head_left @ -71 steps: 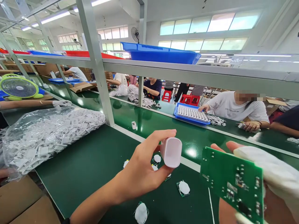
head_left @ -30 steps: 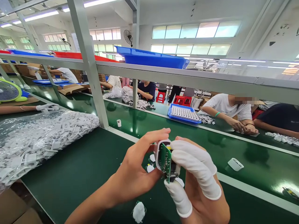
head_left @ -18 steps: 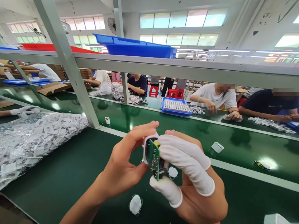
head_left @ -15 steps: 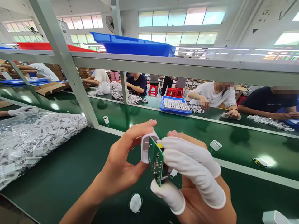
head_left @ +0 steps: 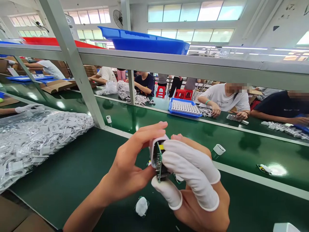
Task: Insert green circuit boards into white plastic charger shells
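Observation:
My left hand (head_left: 135, 161) is closed around a white plastic charger housing (head_left: 152, 151), its open end facing right. In my right hand (head_left: 193, 174), with white finger cots on thumb and fingers, I pinch a green circuit board (head_left: 158, 164). The board's far part sits inside the housing's mouth, and its near part sticks out. A yellow-taped component shows near the top of the board; my fingers hide its right side. Below my hands, a small circuit board with a white blob (head_left: 141, 206) lies on the green table. Another board (head_left: 179, 178) lies partly behind my right hand.
A clear bag of white housings (head_left: 43, 141) lies at left. On the green conveyor (head_left: 241, 161) are a white housing (head_left: 219, 149), another housing (head_left: 108, 119) and a taped board (head_left: 264, 169). A metal frame post (head_left: 74, 64) rises at left. Co-workers sit across, near a blue tray (head_left: 184, 108).
My right hand has moved left, and the circuit board has gone from beside the housing's mouth to partly inside it. The view has shifted slightly.

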A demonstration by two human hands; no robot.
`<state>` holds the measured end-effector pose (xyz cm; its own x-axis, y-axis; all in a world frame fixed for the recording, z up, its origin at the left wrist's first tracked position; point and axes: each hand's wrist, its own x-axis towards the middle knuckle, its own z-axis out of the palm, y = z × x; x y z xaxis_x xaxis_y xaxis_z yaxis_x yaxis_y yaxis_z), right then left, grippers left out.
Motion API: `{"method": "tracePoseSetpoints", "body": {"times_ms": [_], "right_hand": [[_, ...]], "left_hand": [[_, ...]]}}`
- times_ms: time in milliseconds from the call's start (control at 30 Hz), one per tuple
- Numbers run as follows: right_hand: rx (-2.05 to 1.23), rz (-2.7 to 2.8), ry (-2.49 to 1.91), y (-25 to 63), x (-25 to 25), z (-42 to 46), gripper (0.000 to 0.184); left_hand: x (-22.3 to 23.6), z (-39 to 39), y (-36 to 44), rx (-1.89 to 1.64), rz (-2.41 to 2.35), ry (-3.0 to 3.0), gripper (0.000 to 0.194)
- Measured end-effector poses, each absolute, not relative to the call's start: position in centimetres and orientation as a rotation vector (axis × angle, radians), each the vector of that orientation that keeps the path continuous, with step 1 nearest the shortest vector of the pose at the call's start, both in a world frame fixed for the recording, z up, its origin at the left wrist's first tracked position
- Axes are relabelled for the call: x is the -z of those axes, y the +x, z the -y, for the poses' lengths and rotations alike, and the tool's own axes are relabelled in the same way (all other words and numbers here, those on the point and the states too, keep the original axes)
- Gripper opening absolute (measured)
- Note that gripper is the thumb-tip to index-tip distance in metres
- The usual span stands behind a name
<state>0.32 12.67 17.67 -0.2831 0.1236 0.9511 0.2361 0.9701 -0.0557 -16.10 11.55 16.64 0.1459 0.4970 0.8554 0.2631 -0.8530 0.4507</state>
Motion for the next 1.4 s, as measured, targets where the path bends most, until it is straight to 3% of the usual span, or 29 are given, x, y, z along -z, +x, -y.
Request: {"method": "tracePoseSetpoints", "body": {"times_ms": [467,700,933,1167,1400], "right_hand": [[0.141,1.856,-0.28,0.39,-17.74,-12.83,0.021],[0.15,1.867,-0.318,0.91,-17.2,-12.33,0.032],[0.151,1.87,-0.315,0.74,-17.22,-12.78,0.032],[0.12,1.809,-0.27,0.26,-17.54,-12.98,0.023],[0.098,1.889,-0.32,0.67,-17.24,-12.53,0.038]], "left_hand": [[-16.97,-11.57,-16.28,-1.765,-0.781,2.307,0.061],[-17.0,-11.28,-16.41,-1.728,-0.799,2.349,0.062],[-17.32,-11.24,-16.27,-1.73,-0.825,2.325,0.058],[-17.27,-11.28,-16.3,-1.716,-0.793,2.279,0.053],[-17.16,-11.27,-16.17,-1.757,-0.78,2.22,0.052]]}}
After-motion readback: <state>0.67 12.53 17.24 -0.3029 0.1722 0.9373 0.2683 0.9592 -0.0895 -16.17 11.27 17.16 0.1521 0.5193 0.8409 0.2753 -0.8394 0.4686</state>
